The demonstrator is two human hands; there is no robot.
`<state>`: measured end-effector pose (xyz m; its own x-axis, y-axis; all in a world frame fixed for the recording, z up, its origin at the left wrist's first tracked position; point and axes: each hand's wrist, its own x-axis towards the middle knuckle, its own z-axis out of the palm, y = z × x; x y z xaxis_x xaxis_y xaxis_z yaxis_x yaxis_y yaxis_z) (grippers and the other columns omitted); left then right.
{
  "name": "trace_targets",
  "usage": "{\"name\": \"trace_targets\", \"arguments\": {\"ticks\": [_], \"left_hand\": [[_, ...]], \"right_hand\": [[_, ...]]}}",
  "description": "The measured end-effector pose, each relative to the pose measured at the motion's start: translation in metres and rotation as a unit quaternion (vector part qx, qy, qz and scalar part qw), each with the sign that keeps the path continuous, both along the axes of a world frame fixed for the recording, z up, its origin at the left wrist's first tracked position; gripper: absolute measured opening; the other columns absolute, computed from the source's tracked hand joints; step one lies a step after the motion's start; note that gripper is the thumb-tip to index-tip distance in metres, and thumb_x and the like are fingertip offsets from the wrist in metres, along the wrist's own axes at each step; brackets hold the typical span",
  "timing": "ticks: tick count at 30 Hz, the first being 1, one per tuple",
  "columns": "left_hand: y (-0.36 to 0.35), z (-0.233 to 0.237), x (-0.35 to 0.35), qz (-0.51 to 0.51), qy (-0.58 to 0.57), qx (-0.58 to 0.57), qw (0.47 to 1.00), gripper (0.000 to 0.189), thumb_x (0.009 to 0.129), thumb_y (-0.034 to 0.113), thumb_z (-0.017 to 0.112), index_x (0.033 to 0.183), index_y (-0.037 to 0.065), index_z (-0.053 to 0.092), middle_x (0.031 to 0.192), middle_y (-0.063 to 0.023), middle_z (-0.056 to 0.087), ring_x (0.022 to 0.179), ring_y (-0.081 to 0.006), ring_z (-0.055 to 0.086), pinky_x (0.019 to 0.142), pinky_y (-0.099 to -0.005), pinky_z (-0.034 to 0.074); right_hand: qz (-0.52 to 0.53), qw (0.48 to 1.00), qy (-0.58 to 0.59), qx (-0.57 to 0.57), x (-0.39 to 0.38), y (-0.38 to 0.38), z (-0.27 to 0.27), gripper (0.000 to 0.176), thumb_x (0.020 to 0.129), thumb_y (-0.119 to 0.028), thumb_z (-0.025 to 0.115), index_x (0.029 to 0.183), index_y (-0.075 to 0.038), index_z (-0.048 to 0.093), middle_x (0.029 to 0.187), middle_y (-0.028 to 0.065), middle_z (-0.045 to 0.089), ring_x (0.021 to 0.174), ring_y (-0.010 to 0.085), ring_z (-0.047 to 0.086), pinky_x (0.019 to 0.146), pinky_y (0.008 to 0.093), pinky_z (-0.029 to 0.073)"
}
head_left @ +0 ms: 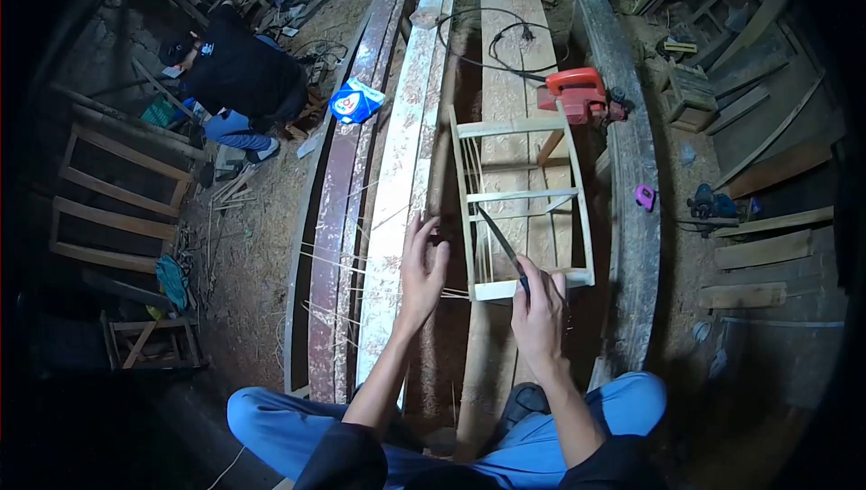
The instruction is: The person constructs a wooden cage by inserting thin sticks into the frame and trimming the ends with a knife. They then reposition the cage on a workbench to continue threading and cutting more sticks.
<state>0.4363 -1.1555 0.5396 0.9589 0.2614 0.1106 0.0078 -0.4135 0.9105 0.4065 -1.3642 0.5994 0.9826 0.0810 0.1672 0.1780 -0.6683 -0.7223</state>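
My right hand is closed around a long, narrow, dark blade-like tool, possibly a file or knife. Its tip points up and left, toward the middle crossbar of a small pale wooden frame. That frame has two long sides joined by several crossbars and lies over the planks in front of me. My left hand is empty, fingers apart, just left of the frame and above a white-topped plank. Several thin wood strips stick out across the planks to its left.
Beyond the frame stands a red power planer with a black cable. A pink tape measure rests on the right beam. A blue-and-white packet lies at left. Another person crouches at upper left.
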Motion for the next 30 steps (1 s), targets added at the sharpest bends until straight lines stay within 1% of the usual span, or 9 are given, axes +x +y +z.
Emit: {"name": "trace_targets", "arguments": {"ticks": [4,5,6,11,14,20,22,28,30], "left_hand": [[0.049,-0.081,-0.069,-0.006,0.086,0.029,0.996,0.039,0.093,0.010,0.066,0.131,0.004,0.062,0.147,-0.0211,0.053,0.135,-0.0387,0.052,0.113,-0.0434,0.040],[0.054,-0.099,-0.083,-0.037,0.141,0.049,0.988,0.038,0.090,0.008,0.067,0.128,0.004,0.064,0.144,-0.0189,0.057,0.129,-0.0388,0.056,0.111,-0.0434,0.042],[0.054,-0.108,-0.090,-0.054,0.114,0.113,0.986,0.040,0.088,0.008,0.069,0.127,0.004,0.064,0.137,-0.0194,0.060,0.128,-0.0379,0.055,0.110,-0.0449,0.042],[0.042,-0.141,-0.103,-0.086,0.075,0.240,0.964,0.037,0.089,0.014,0.069,0.126,0.010,0.066,0.142,-0.0141,0.057,0.137,-0.0320,0.047,0.119,-0.0547,0.025],[0.035,-0.160,-0.098,-0.107,0.073,0.231,0.964,0.036,0.090,0.013,0.068,0.125,0.011,0.067,0.142,-0.0136,0.057,0.137,-0.0336,0.046,0.119,-0.0576,0.022],[0.028,-0.168,-0.093,-0.127,0.070,0.288,0.947,0.053,0.076,0.010,0.079,0.127,0.013,0.064,0.131,-0.0105,0.061,0.133,-0.0316,0.048,0.121,-0.0586,0.018],[0.028,-0.165,-0.092,-0.133,0.097,0.274,0.948,0.048,0.076,0.002,0.072,0.122,0.012,0.064,0.120,-0.0106,0.061,0.128,-0.0339,0.050,0.118,-0.0614,0.021],[0.045,-0.161,-0.087,-0.133,0.101,0.294,0.941,0.036,0.072,0.002,0.075,0.106,0.016,0.074,0.110,-0.0034,0.066,0.120,-0.0257,0.056,0.115,-0.0492,0.030],[0.050,-0.153,-0.084,-0.104,0.022,0.289,0.951,0.026,0.082,0.003,0.068,0.106,0.013,0.075,0.105,-0.0054,0.068,0.115,-0.0262,0.060,0.112,-0.0524,0.035]], "right_hand": [[0.003,1.000,0.002,-0.006,-0.021,0.036,-0.008,0.040,0.092,0.002,0.060,0.131,-0.004,0.061,0.113,0.0159,0.069,0.103,0.0361,0.059,0.091,0.0454,0.049],[0.013,1.000,0.002,-0.027,-0.024,0.044,-0.009,0.042,0.091,0.001,0.061,0.133,-0.006,0.060,0.118,0.0145,0.066,0.107,0.0360,0.058,0.091,0.0449,0.050],[0.025,0.999,0.002,-0.048,-0.026,0.051,-0.011,0.046,0.090,0.000,0.062,0.134,-0.008,0.059,0.124,0.0131,0.064,0.111,0.0359,0.058,0.090,0.0444,0.051],[0.027,0.991,-0.001,-0.131,-0.032,0.071,-0.022,0.046,0.089,-0.003,0.065,0.135,-0.009,0.060,0.132,0.0131,0.057,0.118,0.0358,0.055,0.097,0.0453,0.048],[0.033,0.990,0.011,-0.135,-0.029,0.075,-0.021,0.046,0.090,-0.008,0.068,0.136,-0.010,0.060,0.131,0.0152,0.055,0.120,0.0366,0.052,0.102,0.0475,0.044],[0.023,0.983,0.036,-0.180,-0.034,0.071,-0.014,0.055,0.086,-0.010,0.076,0.138,-0.010,0.057,0.133,0.0167,0.051,0.120,0.0375,0.053,0.098,0.0474,0.047],[0.005,0.986,0.039,-0.161,-0.031,0.066,-0.017,0.058,0.085,-0.009,0.078,0.139,-0.009,0.055,0.133,0.0177,0.049,0.120,0.0387,0.053,0.098,0.0468,0.048],[0.006,0.983,0.014,-0.181,-0.019,0.053,-0.014,0.061,0.077,-0.020,0.086,0.131,-0.007,0.060,0.120,0.0129,0.059,0.111,0.0350,0.057,0.092,0.0450,0.050],[0.011,0.984,0.033,-0.176,-0.014,0.052,-0.010,0.061,0.077,-0.022,0.085,0.130,-0.009,0.060,0.117,0.0108,0.060,0.110,0.0336,0.058,0.089,0.0451,0.051]]}}
